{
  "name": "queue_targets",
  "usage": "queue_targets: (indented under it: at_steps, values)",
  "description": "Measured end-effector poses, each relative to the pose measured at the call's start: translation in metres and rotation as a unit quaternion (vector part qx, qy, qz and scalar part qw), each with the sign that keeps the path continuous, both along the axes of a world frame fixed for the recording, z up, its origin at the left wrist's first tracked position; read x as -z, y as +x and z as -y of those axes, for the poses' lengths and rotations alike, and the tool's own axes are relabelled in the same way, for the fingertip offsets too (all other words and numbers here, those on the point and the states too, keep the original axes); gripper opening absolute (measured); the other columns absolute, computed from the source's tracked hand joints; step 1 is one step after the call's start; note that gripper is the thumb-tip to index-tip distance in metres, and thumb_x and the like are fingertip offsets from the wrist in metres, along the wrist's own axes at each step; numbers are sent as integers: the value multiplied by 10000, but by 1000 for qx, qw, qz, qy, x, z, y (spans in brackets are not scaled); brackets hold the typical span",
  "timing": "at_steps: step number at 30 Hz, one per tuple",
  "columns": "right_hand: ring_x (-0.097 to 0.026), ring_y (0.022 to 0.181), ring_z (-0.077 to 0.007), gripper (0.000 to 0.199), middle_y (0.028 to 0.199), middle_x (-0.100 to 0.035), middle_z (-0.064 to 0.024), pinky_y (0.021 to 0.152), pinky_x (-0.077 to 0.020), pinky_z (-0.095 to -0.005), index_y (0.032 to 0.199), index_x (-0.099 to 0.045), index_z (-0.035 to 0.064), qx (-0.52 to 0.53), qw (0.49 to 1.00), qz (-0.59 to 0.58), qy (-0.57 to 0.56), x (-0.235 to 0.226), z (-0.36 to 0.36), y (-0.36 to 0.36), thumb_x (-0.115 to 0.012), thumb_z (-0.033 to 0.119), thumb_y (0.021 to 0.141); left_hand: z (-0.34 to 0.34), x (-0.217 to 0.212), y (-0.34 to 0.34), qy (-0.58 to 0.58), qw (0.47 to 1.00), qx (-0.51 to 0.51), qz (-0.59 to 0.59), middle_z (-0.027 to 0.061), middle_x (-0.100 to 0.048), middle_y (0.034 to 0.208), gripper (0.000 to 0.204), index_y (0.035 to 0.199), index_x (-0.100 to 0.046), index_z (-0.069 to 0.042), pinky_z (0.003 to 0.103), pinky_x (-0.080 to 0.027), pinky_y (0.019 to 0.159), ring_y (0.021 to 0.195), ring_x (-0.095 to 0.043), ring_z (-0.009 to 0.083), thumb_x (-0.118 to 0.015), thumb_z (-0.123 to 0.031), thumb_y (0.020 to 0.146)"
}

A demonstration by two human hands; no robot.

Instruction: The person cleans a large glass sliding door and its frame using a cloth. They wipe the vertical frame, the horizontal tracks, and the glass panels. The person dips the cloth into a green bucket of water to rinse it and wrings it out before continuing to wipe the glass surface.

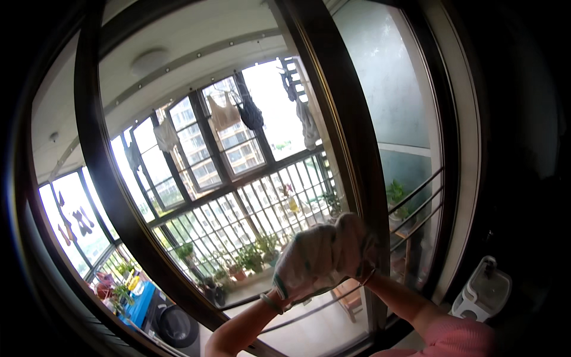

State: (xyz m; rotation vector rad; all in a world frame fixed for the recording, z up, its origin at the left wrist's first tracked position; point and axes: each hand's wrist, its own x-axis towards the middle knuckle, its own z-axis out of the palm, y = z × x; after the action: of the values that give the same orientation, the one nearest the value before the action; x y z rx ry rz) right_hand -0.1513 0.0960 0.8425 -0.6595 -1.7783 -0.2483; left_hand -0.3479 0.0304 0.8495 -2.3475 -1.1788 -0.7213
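Both hands wear pale whitish gloves with faint green marks, and they are raised close together before the dark frame (348,149) of a glass sliding door. My left hand (306,262) looks rounded and closed; a bracelet (272,303) circles its wrist. Pressed against its right side is my right hand (355,247), also closed, in front of the door's upright. A thin band shows at the right wrist. What the fingers hold, if anything, is hidden by the gloves.
Through the glass lies a balcony with railings (238,208), potted plants (250,259) and hanging laundry (223,113). A black front-loading washing machine (177,326) stands lower left beside a blue surface (140,303). A white lidded plastic container (485,291) is at lower right.
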Motion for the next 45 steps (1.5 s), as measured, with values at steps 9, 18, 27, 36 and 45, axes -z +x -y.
queue_targets:
  at_steps: [9, 18, 27, 36, 45]
  values:
    - [-427, 1059, -309, 394, 1127, -417, -139, 943, -321, -424, 1192, -425, 43, 23, 978, -62, 199, -256, -49, 27, -544, 303, 920, -76, -276, 16, 283, 951, -46, -119, 187, -615, 1255, 477, 1327, -535, -52, 434, -461, 1000, 1152, -592, 312, -555, -323, 935]
    - [-447, 997, -322, 359, 1055, -435, -147, 898, -343, -432, 1133, -457, 37, -1, 951, -110, 288, -452, -66, 15, -562, 288, 900, -69, -490, 26, 431, 794, -235, -358, 220, -655, 1093, 338, 1325, -580, -136, 388, -569, 713, 966, -688, 314, -467, -134, 1006]
    - [-467, 934, -335, 324, 984, -452, -154, 853, -365, -440, 1074, -488, 31, -12, 935, -119, 333, -458, -72, -5, -579, 274, 879, -67, -463, 7, 531, 756, -243, -295, 160, -638, 1253, 419, 1353, -544, -88, 514, -567, 680, 980, -685, 320, -403, -320, 1033]
    - [-487, 872, -348, 292, 912, -470, -161, 808, -387, -448, 1014, -520, 25, 96, 981, -25, 167, -173, -87, 28, -596, 259, 858, -137, -156, 13, 284, 940, -72, -174, 164, -649, 1239, 471, 1341, -561, -97, 498, -546, 726, 998, -676, 325, -394, -396, 1019]
    - [-471, 802, -394, 413, 851, -461, -189, 731, -366, -462, 960, -513, 3, 30, 999, 42, -10, 15, 13, 8, -700, 306, 752, -27, 160, 5, -69, 996, -55, -10, 167, -656, 1229, 533, 1339, -568, -115, 487, -520, 816, 1036, -660, 343, -380, -486, 1005]
